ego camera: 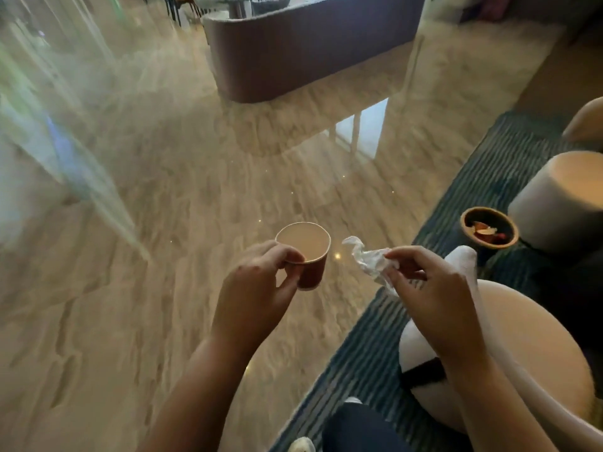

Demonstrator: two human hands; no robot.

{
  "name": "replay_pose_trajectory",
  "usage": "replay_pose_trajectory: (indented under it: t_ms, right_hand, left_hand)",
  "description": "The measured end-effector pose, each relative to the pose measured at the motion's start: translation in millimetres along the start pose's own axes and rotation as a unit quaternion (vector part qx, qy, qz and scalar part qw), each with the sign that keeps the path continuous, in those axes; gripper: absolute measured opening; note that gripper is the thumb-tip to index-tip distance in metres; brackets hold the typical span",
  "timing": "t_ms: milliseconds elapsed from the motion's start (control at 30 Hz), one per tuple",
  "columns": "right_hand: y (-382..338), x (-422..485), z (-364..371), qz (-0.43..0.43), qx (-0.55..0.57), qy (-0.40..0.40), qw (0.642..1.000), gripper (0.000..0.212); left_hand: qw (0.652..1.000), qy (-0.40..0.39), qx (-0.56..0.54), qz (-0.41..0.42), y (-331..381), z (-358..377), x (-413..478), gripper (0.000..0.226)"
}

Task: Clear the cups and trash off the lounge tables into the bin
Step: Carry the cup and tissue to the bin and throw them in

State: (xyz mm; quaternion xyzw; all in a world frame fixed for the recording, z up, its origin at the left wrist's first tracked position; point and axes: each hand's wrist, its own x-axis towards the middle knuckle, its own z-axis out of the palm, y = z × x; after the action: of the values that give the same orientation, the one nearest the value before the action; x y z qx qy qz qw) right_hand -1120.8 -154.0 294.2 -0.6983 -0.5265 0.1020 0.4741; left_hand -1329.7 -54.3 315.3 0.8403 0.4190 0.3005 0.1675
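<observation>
Cup (306, 254), pinched at its rim by the left hand (257, 291), needed keeping level toward the bin (463, 227); the right hand (430, 288) pinched a crumpled napkin (368, 261).

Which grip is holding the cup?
The left grip holds the brown cup; the right grip pinches a crumpled tissue instead.

glossy marble floor (195, 190), crumpled paper napkin (368, 259)

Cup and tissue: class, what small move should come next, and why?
Probably swing right toward the small brown bin: the left hand grips the paper cup, the right hand pinches the crumpled tissue, and the bin holds scraps.
</observation>
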Motion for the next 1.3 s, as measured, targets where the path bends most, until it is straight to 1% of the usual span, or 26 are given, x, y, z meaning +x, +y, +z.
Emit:
replay_pose_trajectory:
  t_ms: [133, 267, 500, 633, 700, 767, 867, 967, 1033, 1100, 1200, 1300]
  right_hand:
    - [49, 76, 2, 0.029, -0.021, 0.041, 0.999, 0.015]
    - [107, 173, 5, 0.083, 0.010, 0.051, 0.995, 0.013]
    - [179, 329, -26, 0.097, 0.021, 0.070, 0.993, 0.015]
    - [219, 380, -48, 0.109, -0.002, 0.096, 0.989, 0.014]
    - [246, 400, -59, 0.126, -0.014, 0.106, 0.986, 0.013]
    - [276, 417, -71, 0.149, -0.037, 0.128, 0.980, 0.014]
    - [325, 441, -90, 0.212, -0.056, 0.178, 0.959, 0.015]
    - [370, 466, -107, 0.264, -0.073, 0.232, 0.933, 0.018]
    - [397, 483, -116, 0.309, -0.079, 0.267, 0.909, 0.018]
    - [424, 497, -124, 0.340, -0.098, 0.300, 0.886, 0.015]
    - [460, 509, -136, 0.389, -0.127, 0.318, 0.855, 0.016]
    - [496, 513, -152, 0.423, -0.141, 0.338, 0.829, 0.021]
  left_hand:
    - [0.999, -0.007, 0.018, 0.047, -11, 46, 98, 0.006]
    - [0.996, -0.002, 0.033, 0.081, -13, 92, 200, 0.007]
    - [0.990, -0.028, 0.019, 0.134, 3, 166, 368, 0.007]
    - [0.986, -0.057, -0.019, 0.158, 16, 217, 435, 0.002]
    - [0.979, -0.080, -0.028, 0.183, 22, 251, 471, 0.003]
    - [0.971, -0.109, -0.033, 0.209, 30, 289, 508, 0.010]
    - [0.952, -0.157, -0.047, 0.259, 45, 347, 566, 0.012]
    - [0.923, -0.210, -0.074, 0.313, 66, 408, 623, 0.011]
    - [0.902, -0.250, -0.089, 0.342, 82, 450, 660, 0.011]
    - [0.873, -0.295, -0.097, 0.377, 101, 492, 692, 0.008]
    - [0.831, -0.352, -0.094, 0.420, 133, 555, 727, 0.007]
    - [0.803, -0.390, -0.081, 0.443, 166, 611, 745, 0.008]
